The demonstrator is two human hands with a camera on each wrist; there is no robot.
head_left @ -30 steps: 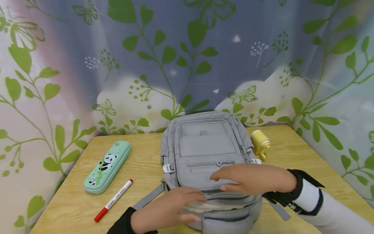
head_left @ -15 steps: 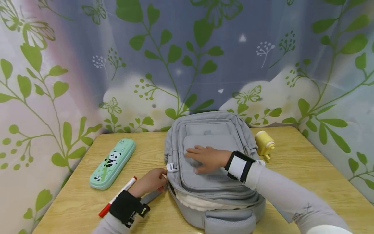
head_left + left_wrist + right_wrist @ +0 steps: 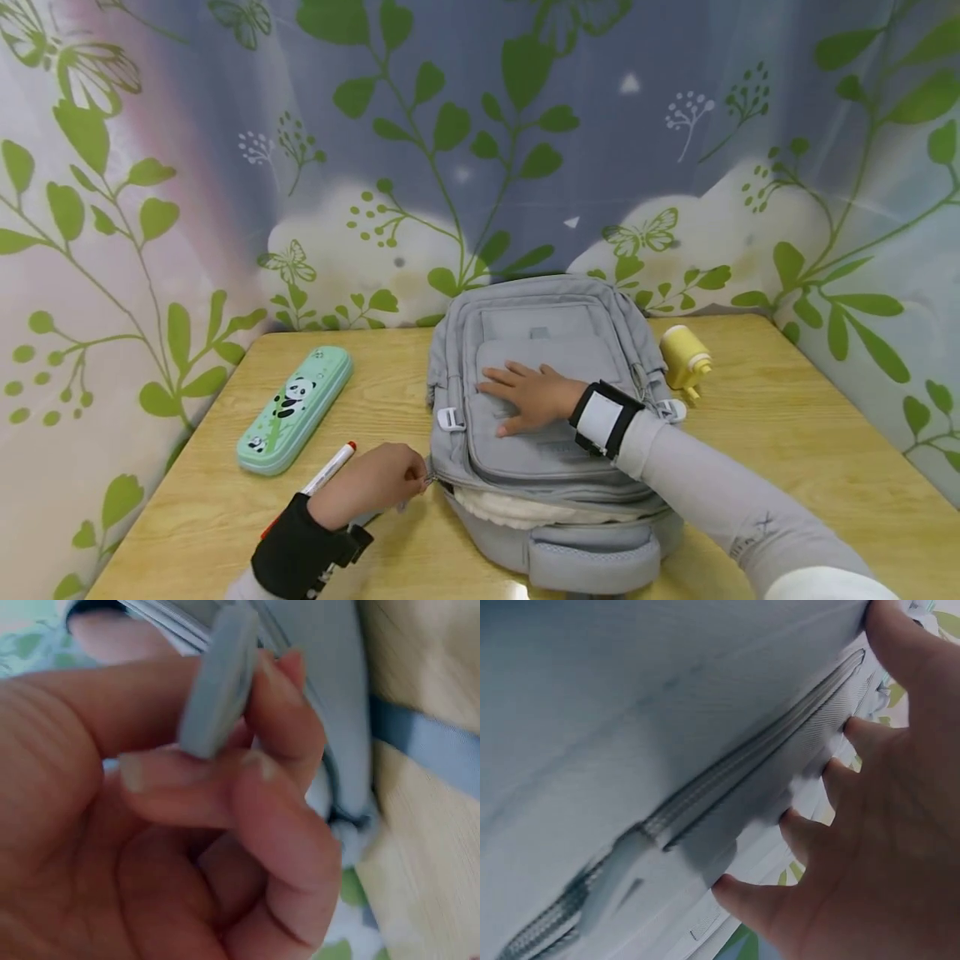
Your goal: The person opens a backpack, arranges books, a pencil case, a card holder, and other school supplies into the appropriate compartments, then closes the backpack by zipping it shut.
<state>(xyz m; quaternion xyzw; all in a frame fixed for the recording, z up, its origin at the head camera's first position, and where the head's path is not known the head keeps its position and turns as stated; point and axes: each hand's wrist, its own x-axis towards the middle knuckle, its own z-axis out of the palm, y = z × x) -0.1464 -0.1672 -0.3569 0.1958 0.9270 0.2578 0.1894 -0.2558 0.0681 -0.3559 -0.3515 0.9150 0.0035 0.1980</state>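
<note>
A grey backpack [image 3: 540,321] lies on its back on the wooden table [image 3: 780,425], top handle [image 3: 592,557] towards me. Its main zip gapes at the near end, where cream lining [image 3: 517,508] shows. At the bag's left edge my left hand [image 3: 375,479] pinches a grey zipper pull [image 3: 220,682] between thumb and curled fingers. My right hand [image 3: 536,400] rests spread on the front panel, fingers straight; in the right wrist view its fingertips touch the fabric near a pocket zip [image 3: 757,754].
Left of the bag lies a green panda pencil case [image 3: 296,412]. A white marker [image 3: 330,467] with red ends is partly hidden behind my left forearm. A yellow bottle-like object [image 3: 684,358] lies right of the bag. A patterned curtain [image 3: 480,150] hangs behind the table.
My left hand has gone from above the bag's near end to its left side and now pinches the zipper pull. My right hand has come down onto the front panel.
</note>
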